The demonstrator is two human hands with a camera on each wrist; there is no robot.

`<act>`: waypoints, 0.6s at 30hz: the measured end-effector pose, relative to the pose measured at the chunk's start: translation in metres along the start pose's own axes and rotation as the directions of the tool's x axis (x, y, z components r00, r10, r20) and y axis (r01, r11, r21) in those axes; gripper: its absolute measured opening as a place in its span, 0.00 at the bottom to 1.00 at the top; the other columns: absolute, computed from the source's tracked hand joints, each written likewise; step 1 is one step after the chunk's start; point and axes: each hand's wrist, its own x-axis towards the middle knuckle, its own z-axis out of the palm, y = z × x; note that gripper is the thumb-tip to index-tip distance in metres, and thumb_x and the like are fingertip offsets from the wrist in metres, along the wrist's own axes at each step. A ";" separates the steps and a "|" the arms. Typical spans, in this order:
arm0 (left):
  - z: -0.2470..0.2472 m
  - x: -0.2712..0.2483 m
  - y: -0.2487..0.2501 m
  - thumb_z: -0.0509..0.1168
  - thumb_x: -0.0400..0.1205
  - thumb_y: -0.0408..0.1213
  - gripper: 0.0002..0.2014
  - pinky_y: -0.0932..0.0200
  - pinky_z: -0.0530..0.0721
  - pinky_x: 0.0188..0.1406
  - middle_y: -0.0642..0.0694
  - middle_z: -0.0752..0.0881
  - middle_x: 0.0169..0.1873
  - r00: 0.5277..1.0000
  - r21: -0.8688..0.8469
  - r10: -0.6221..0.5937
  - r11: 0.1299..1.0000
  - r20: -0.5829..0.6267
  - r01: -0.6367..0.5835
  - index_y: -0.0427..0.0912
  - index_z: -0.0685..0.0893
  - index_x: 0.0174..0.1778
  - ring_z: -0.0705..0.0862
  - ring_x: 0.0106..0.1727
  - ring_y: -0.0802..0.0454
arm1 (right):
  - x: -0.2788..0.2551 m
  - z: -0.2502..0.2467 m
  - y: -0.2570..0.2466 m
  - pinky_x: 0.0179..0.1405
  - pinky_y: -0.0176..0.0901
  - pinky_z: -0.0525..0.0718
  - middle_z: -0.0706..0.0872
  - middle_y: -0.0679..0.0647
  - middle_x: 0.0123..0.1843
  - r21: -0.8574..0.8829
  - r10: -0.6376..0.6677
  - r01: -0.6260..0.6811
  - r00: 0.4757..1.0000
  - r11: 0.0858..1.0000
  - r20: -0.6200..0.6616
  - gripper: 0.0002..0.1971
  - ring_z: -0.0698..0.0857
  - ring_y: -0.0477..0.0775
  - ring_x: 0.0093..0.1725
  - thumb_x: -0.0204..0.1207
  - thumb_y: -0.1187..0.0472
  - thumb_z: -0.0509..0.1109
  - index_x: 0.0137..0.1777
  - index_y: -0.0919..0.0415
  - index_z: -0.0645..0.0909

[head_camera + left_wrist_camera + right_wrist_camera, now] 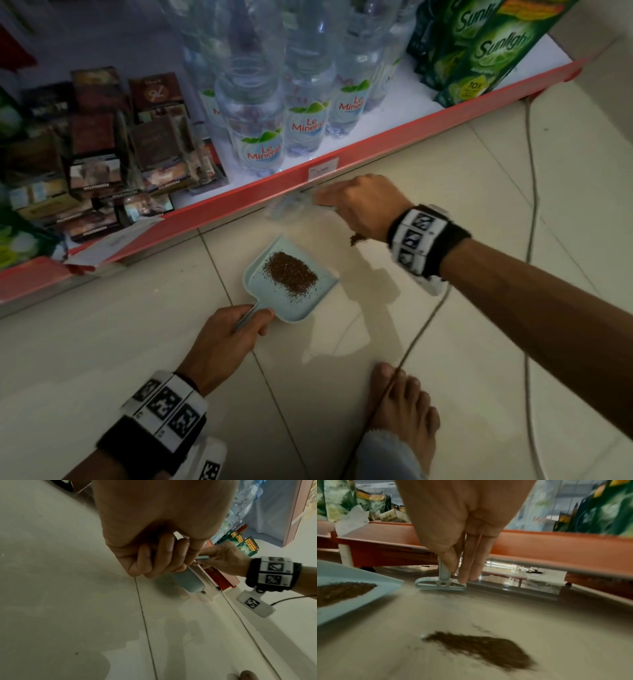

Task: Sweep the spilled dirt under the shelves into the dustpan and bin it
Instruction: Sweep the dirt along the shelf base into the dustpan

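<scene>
A pale blue dustpan [263, 277] sits on the tiled floor with a heap of brown dirt [290, 277] in it. My left hand [227, 339] grips its handle [187, 578] from below. A small pale blue hand brush [284, 206] is held by my right hand [356, 202] at the foot of the red shelf edge [376, 137]; in the right wrist view thumb and fingers pinch the brush stem [444, 572], brush head [440, 584] on the floor. A second patch of brown dirt [481, 647] lies on the floor below the right wrist, partly seen under that hand [358, 240].
The low shelf carries water bottles [262, 137], green detergent pouches [479, 51] and dark boxes [102, 154]. A thin cord [529, 171] runs across the tiles on the right. My bare foot [400, 407] rests near the bottom, over the cord.
</scene>
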 end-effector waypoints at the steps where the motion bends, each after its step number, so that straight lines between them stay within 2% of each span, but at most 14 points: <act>1: -0.001 0.000 0.000 0.64 0.74 0.61 0.20 0.62 0.68 0.24 0.54 0.71 0.18 1.000 -0.002 -0.001 1.000 -0.004 0.001 0.48 0.81 0.26 0.70 0.21 0.57 | -0.010 -0.005 0.010 0.54 0.51 0.85 0.85 0.49 0.70 0.001 -0.006 0.006 1.000 1.000 0.022 0.20 0.89 0.60 0.58 0.82 0.63 0.63 0.71 0.49 0.82; 3: -0.001 -0.001 0.000 0.63 0.72 0.63 0.21 0.61 0.68 0.25 0.54 0.71 0.18 1.000 -0.008 -0.010 1.000 -0.005 0.010 0.48 0.80 0.26 0.70 0.22 0.57 | -0.036 -0.015 0.035 0.48 0.56 0.86 0.89 0.53 0.65 -0.045 -0.002 0.004 0.999 0.999 0.043 0.20 0.90 0.65 0.52 0.76 0.66 0.70 0.67 0.52 0.85; 5: -0.001 0.000 0.001 0.63 0.71 0.63 0.21 0.60 0.69 0.27 0.54 0.71 0.18 1.000 -0.008 -0.016 1.000 -0.005 0.015 0.48 0.80 0.26 0.70 0.22 0.56 | -0.062 -0.023 0.060 0.41 0.59 0.89 0.92 0.57 0.57 -0.090 0.009 -0.009 1.000 0.996 -0.004 0.20 0.91 0.69 0.44 0.74 0.74 0.71 0.62 0.54 0.88; 7: 0.000 0.001 0.003 0.62 0.71 0.64 0.21 0.59 0.69 0.28 0.54 0.71 0.18 1.000 0.007 -0.007 1.000 0.003 0.007 0.48 0.80 0.27 0.70 0.22 0.56 | -0.078 -0.031 0.077 0.37 0.60 0.89 0.93 0.60 0.52 -0.087 0.019 -0.025 0.997 0.996 -0.068 0.17 0.91 0.70 0.39 0.75 0.75 0.72 0.59 0.57 0.89; 10: 0.003 0.003 0.005 0.62 0.71 0.64 0.22 0.60 0.68 0.26 0.54 0.70 0.18 1.000 0.019 0.010 1.000 0.027 -0.011 0.49 0.80 0.27 0.69 0.21 0.56 | -0.076 -0.038 0.078 0.40 0.62 0.89 0.93 0.60 0.53 0.001 0.036 -0.036 0.981 0.999 -0.192 0.12 0.91 0.71 0.41 0.79 0.69 0.70 0.59 0.60 0.90; 12: 0.004 0.004 0.007 0.62 0.71 0.65 0.22 0.60 0.68 0.27 0.54 0.71 0.18 0.999 0.021 0.008 1.000 0.034 -0.009 0.48 0.80 0.27 0.69 0.22 0.56 | -0.063 -0.036 0.070 0.44 0.61 0.89 0.92 0.60 0.55 0.033 0.068 -0.061 0.965 0.998 -0.254 0.12 0.91 0.70 0.45 0.82 0.64 0.68 0.61 0.59 0.89; 15: 0.005 0.006 0.010 0.63 0.71 0.64 0.22 0.60 0.68 0.27 0.53 0.70 0.17 1.000 0.025 0.004 1.000 0.027 -0.005 0.48 0.81 0.26 0.69 0.21 0.55 | -0.034 -0.027 0.054 0.52 0.59 0.86 0.90 0.58 0.61 0.005 0.152 -0.154 0.973 0.988 -0.176 0.16 0.89 0.69 0.54 0.86 0.60 0.62 0.67 0.51 0.86; 18: 0.004 0.006 0.011 0.64 0.76 0.60 0.21 0.60 0.67 0.25 0.54 0.70 0.17 1.000 0.029 0.017 0.999 0.020 -0.018 0.48 0.80 0.26 0.68 0.21 0.56 | -0.027 -0.022 0.049 0.50 0.53 0.85 0.89 0.54 0.63 -0.113 0.150 -0.152 0.988 0.982 -0.030 0.20 0.88 0.67 0.53 0.85 0.65 0.60 0.70 0.47 0.83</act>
